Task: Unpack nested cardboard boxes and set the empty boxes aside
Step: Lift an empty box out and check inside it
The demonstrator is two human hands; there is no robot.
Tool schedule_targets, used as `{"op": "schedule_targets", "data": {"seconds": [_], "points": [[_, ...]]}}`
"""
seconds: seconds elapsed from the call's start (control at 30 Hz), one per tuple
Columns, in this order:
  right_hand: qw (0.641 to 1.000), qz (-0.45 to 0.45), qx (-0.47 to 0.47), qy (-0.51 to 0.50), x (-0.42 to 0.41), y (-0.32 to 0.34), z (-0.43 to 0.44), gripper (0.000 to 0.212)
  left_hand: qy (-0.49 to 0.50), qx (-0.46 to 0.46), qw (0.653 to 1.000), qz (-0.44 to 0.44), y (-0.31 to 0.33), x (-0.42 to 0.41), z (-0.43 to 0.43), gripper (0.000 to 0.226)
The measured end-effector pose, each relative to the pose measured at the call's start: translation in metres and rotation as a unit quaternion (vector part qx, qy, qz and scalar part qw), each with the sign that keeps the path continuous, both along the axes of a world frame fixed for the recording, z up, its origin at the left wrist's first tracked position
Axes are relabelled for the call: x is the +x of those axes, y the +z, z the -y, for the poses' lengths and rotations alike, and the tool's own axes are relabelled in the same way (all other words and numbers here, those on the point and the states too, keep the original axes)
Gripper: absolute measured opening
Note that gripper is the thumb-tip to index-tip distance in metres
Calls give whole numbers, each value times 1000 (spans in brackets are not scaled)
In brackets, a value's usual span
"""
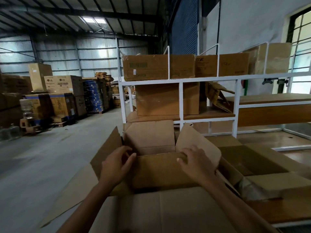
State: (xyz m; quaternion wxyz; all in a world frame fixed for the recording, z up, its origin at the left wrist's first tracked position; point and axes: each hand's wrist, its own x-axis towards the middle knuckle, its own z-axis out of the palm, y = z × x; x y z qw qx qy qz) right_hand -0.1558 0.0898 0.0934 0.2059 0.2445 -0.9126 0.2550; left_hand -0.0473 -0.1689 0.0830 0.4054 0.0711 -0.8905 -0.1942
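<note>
Head view: both hands took hold of the inner box at its near wall.

In the head view, the inner box (161, 172) stood open directly in front of the person, its flaps up, seemingly seated in the larger outer box (159, 214) whose wide flap lay in the foreground. The left hand (116, 167) curled its fingers over the near left corner, and the right hand (195, 163) hooked over the rim by the right flap, so both were grasping cardboard. The box looked light and stiff along its folded edges but floppy at the flaps. The rim and corners seemed the soundest hold, since loose flaps would likely bend. A second open box (252, 158) sat just to the right, and a white rack (180, 98) of cartons stood behind.
</note>
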Motion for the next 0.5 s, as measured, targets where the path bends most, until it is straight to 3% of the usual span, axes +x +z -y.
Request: {"op": "schedule_targets", "data": {"seconds": [0.07,0.2,0.37,0.5], "points": [[997,-22,75,-7,2,-11,10,45,39,-94,993,68,-10,-6,3,42],[998,-50,33,-16,7,-19,5,42,97,-130,985,64,-13,0,-6,47],[998,-58,-31,19,10,-39,-11,40,80,-145,984,69,-1,1,-22,59],[998,-43,-38,35,15,-37,-13,39,1,-142,986,91,5,-15,-52,57]]}}
